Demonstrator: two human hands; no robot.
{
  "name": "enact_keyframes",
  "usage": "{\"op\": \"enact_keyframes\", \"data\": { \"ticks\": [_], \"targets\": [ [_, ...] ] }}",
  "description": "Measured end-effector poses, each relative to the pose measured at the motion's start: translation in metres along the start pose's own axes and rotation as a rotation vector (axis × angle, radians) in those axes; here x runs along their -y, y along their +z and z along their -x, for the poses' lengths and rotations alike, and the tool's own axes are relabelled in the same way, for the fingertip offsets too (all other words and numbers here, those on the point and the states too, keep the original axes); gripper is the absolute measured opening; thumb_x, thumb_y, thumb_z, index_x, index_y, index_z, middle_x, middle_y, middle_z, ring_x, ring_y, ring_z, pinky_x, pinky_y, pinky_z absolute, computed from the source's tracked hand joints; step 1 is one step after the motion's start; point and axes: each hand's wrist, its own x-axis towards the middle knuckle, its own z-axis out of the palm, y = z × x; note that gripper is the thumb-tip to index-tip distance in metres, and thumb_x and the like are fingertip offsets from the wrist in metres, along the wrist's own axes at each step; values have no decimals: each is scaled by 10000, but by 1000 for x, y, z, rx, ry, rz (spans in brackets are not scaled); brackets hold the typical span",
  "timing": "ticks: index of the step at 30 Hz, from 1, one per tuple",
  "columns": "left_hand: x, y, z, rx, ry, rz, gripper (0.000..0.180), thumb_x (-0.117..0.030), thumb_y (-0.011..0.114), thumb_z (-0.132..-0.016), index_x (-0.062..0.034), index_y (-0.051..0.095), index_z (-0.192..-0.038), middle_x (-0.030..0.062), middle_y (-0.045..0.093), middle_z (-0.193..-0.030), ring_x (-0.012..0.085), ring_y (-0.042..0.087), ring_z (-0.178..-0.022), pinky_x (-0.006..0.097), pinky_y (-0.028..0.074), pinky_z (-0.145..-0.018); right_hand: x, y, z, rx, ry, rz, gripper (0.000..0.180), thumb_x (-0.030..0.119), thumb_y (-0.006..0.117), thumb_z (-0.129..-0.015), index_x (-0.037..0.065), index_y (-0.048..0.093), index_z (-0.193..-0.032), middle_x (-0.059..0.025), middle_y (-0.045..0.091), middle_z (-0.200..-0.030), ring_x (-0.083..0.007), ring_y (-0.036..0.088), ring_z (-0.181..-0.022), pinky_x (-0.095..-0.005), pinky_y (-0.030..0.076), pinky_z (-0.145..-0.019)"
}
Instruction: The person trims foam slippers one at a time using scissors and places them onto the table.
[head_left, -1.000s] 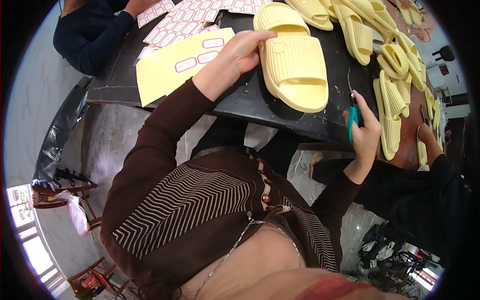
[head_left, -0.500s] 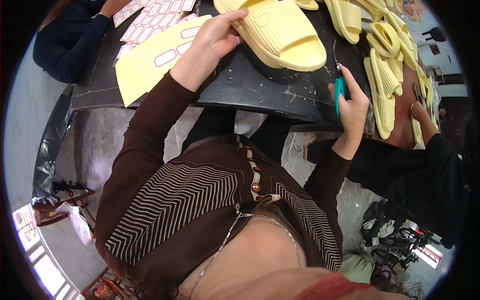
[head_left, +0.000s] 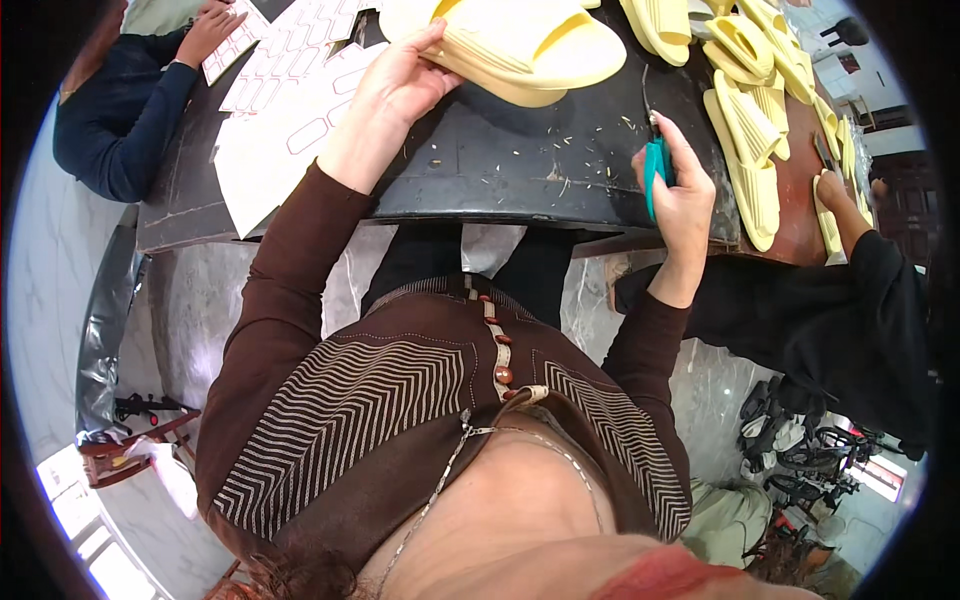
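Observation:
A pale yellow slide slipper (head_left: pixel 535 62) is held above the dark table by my left hand (head_left: pixel 400 88), which grips its left side with thumb on top and fingers beneath. The slipper lies tilted, its ribbed strap and thick side wall in view; its far end passes out of the picture. My right hand (head_left: pixel 690 205) is closed round the teal handles of a pair of scissors (head_left: pixel 655 170). Their thin dark blades point away from me, to the right of the slipper and apart from it. Small pale trimmings (head_left: pixel 562 183) are scattered on the tabletop below.
Printed label sheets (head_left: pixel 290 60) lie at the table's left, where another person's hand (head_left: pixel 212 35) rests on one. Several yellow slippers (head_left: pixel 745 170) crowd the right side. Another person's hand (head_left: pixel 832 190) is at a brown table there, near a slipper. The table's front edge (head_left: pixel 470 217) runs before me.
The slipper has rolled in my left hand, showing more of its side. My right hand keeps the scissors in nearly the same pose. The whole view has shifted slightly.

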Motion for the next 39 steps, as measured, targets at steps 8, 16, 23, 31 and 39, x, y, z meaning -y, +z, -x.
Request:
{"op": "enact_keyframes", "data": {
  "ticks": [8, 16, 23, 31, 39],
  "targets": [
    [-3, -4, -17, 35, -87, 76, 376, -118, 571, -971, 61, 503, -1295, 181, 573, -1298, 306, 509, -1262, 477, 398, -1094, -21, 4, -5, -121, -150, 103, 502, -24, 695, -780, 69, 611, -1266, -99, 692, -1036, -205, 672, -891, -314, 528, -780],
    [-23, 75, -20, 129, -38, -154, 352, -171, 600, -956, 32, 536, -1237, 143, 606, -1218, 252, 594, -1142, 448, 484, -988, -38, 5, 1, -120, -98, 669, 464, 178, 687, -792, 114, 579, -1240, -148, 637, -906, -351, 644, -838, -434, 532, -717],
    [6, 221, -44, 299, -79, -278, 385, -237, 566, -977, 15, 496, -1258, 139, 587, -1254, 270, 624, -1107, 506, 522, -954, -48, 10, -14, -160, -176, 681, 496, 168, 701, -772, 102, 564, -1244, -139, 615, -891, -326, 639, -832, -423, 532, -715],
    [101, 369, -159, 663, -73, -155, 314, -204, 559, -940, -38, 558, -1206, 109, 638, -1153, 250, 631, -1034, 441, 517, -903, -52, 4, -7, -222, -194, 582, 505, 137, 701, -762, 119, 584, -1253, -109, 617, -910, -305, 635, -849, -395, 524, -732],
    [145, 416, -217, 722, 1270, -1303, 412, -391, 624, -899, -46, 566, -1117, 113, 660, -1052, 280, 632, -933, 479, 533, -778, -56, -5, -10, -243, -135, 393, 507, 104, 702, -755, 121, 599, -1251, -106, 615, -891, -298, 629, -820, -395, 511, -706]
  ]
}}
